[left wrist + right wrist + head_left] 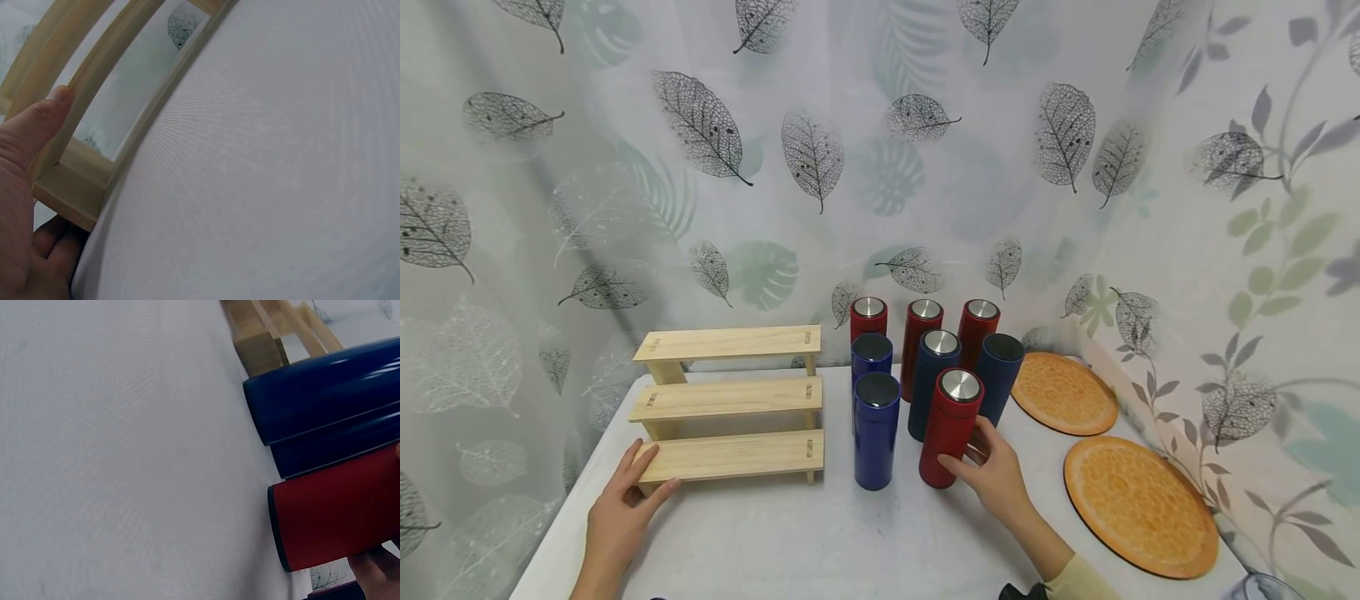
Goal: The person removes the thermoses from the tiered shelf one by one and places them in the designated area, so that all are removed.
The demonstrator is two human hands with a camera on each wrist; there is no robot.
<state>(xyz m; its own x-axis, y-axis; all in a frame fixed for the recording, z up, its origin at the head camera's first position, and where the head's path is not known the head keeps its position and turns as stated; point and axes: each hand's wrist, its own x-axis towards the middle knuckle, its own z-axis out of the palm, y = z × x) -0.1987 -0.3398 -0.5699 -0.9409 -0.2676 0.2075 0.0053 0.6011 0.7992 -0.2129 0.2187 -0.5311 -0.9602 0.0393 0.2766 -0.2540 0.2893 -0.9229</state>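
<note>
In the head view my right hand [996, 475] grips a red thermos bottle [951, 429] with a silver lid, thumb on its near side and fingers round its right side. The right wrist view shows this red bottle [337, 509] with its dark base close to the tabletop; whether it touches is hard to tell. My left hand [617, 517] holds the left end of the lowest step of a three-tier wooden rack [737, 457]. The left wrist view has the thumb [47, 119] on the step's front edge, with other fingers curled by its end.
Two glossy blue bottles [876, 442] stand between rack and red bottle. Behind are dark blue bottles [1000, 375] and several red ones [917, 350]. Two round orange-brown mats [1138, 508] lie at the right on the white table [760, 542]. A leaf-patterned curtain [820, 225] hangs behind.
</note>
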